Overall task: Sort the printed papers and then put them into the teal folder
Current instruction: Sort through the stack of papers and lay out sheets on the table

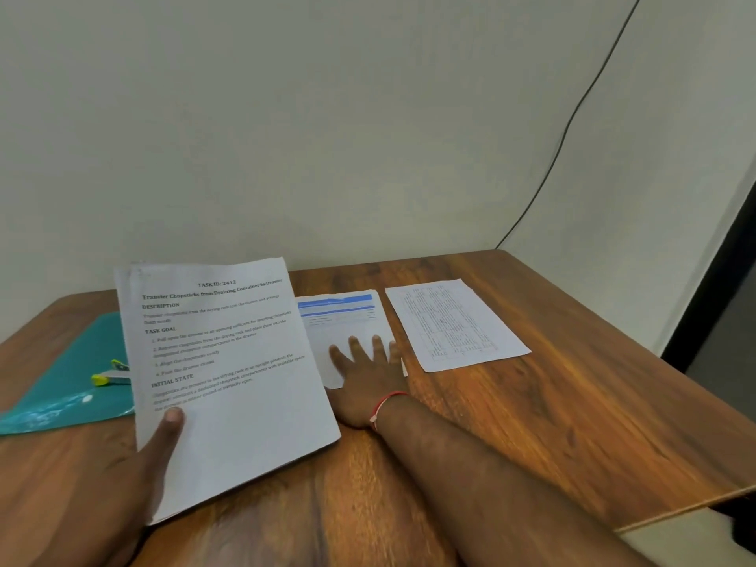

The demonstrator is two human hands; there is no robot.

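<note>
Printed papers point(229, 370), a thick sheaf whose top page is headed "TASK ID: 2412", stand raised and tilted toward the camera left of centre. Below them a wooden table point(532, 423) fills the lower half of the frame, with a pale wall point(327, 116) above it. The sheaf reaches from the table's far edge almost to the bottom of the picture.

At the left edge of the frame the teal folder point(61, 382) lies flat on the table, its right side hidden behind the sheaf.

Two loose sheets lie flat right of centre. A densely printed sheet point(454, 321) sits skewed nearest the table's far right corner. A sheet with a blue header band point(347, 317) lies between it and the sheaf, near the dense sheet but apart from it, its left edge covered by the raised pages.

The left hand point(135, 476) comes up from the lower left corner and holds the sheaf near its bottom left corner. Its thumb point(174, 419) presses on the front page, and the other fingers are out of sight behind the paper.

The right hand point(364, 382), on an arm that reaches in from the lower right, lies flat on the lower part of the blue-banded sheet with fingers straight and spread wide. A red thread point(386, 403) circles its wrist.

A dark cable point(572, 116) runs down the wall from the upper right to the table's far corner.

A small yellow-and-white object point(110, 376) rests on the folder, partly hidden by the sheaf. What it is cannot be told.
</note>
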